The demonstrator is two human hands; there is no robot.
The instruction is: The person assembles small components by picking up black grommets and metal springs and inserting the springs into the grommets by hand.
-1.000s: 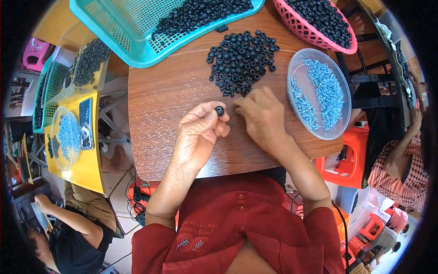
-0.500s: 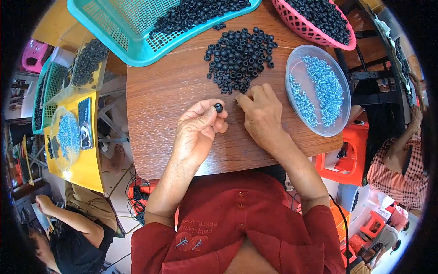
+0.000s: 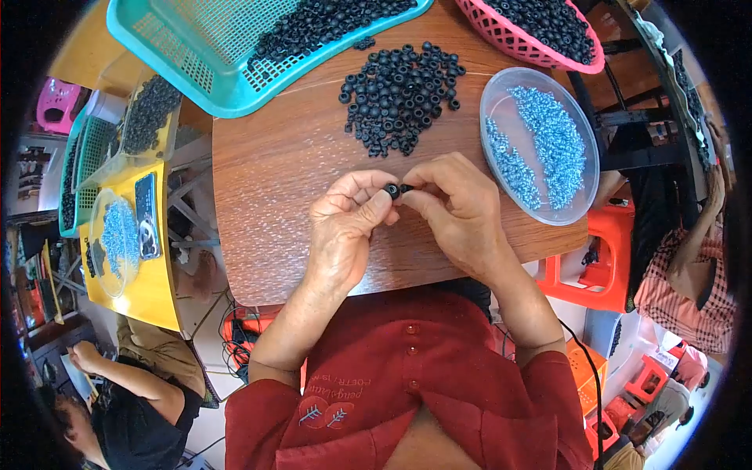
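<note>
My left hand (image 3: 345, 223) pinches a round black bead (image 3: 392, 189) between thumb and forefinger, its hole facing up. Close beside it, my right hand (image 3: 462, 207) grips a smaller black piece (image 3: 405, 188), which looks like another bead, right at the first bead's edge. Both hands are over the near half of the brown wooden table (image 3: 274, 180). A loose pile of black beads (image 3: 399, 94) lies just beyond my fingertips. To the right of my right hand is a round clear plastic tray (image 3: 492, 184) with small shiny blue pieces (image 3: 552, 145) in two heaps.
A teal mesh basket (image 3: 223, 106) with black beads stands at the back left, a pink basket (image 3: 509, 47) of them at the back right. Left is a yellow table (image 3: 157, 294) with a phone (image 3: 146, 215). A red stool (image 3: 599, 274) and other people (image 3: 141, 399) flank the table.
My right hand has come from the edge of the bead pile to my left hand, with a small black piece in its fingers. My left hand has shifted slightly right, still holding its bead.
</note>
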